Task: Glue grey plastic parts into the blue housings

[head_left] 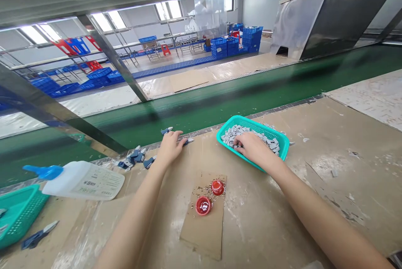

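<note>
My left hand [170, 147] rests near the table's far edge, thumb and index finger apart, nothing visible between them. Beside it lie a small dark blue piece with a grey tip [166, 130] and a similar piece [189, 141] by the thumb. My right hand [251, 145] reaches into a turquoise basket [285, 138] of small flat grey pieces [240, 130]. Its fingers curl down among them, and whatever they pinch is hidden. Between my forearms, two small red cups [203, 205] with shiny liquid stand on a cardboard piece [204, 235].
More blue-and-grey pieces [135, 157] lie left of my left hand. A white squeeze bottle with a blue nozzle [84, 180] lies on its side near another turquoise basket [27, 214]. A green conveyor belt [194, 116] runs beyond the table, crossed by a slanted metal post [116, 60].
</note>
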